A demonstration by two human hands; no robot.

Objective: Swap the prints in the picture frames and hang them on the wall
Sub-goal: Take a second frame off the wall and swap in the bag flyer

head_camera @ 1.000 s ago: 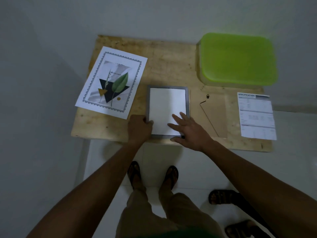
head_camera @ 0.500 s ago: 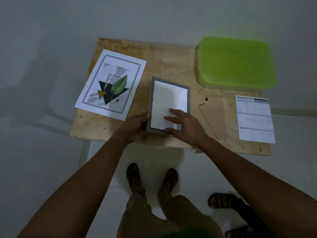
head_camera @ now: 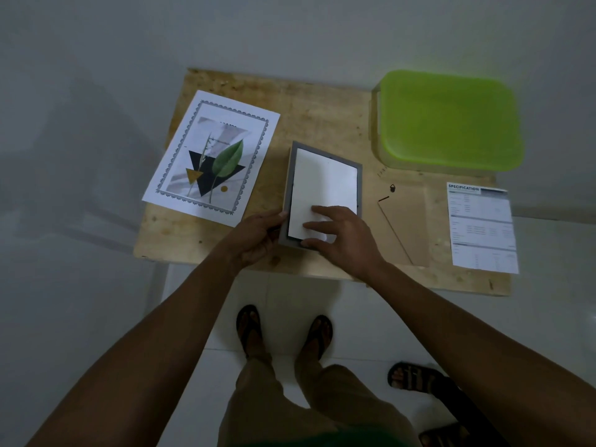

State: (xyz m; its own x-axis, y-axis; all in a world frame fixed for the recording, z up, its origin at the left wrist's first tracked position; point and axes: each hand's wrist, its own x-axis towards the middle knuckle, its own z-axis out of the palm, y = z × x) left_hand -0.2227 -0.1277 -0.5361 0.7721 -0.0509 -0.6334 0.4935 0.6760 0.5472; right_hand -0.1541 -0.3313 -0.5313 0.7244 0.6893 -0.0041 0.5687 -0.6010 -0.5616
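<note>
A grey picture frame lies face down on the wooden table, tilted up at its near left side. A white sheet lies in its back. My left hand grips the frame's near left edge. My right hand presses flat on the white sheet at the frame's near end. A leaf print with a patterned border lies to the left. The brown backing board with a small black hanger lies to the right, next to a specification sheet.
A bright green lidded box stands at the table's back right, against the grey wall. The table's near edge is just below my hands. My sandalled feet stand on white tiles; another person's sandalled foot is at the lower right.
The frame's left side has been lifted off the table and it sits more skewed. My left hand moved from the frame's bottom corner to its left edge.
</note>
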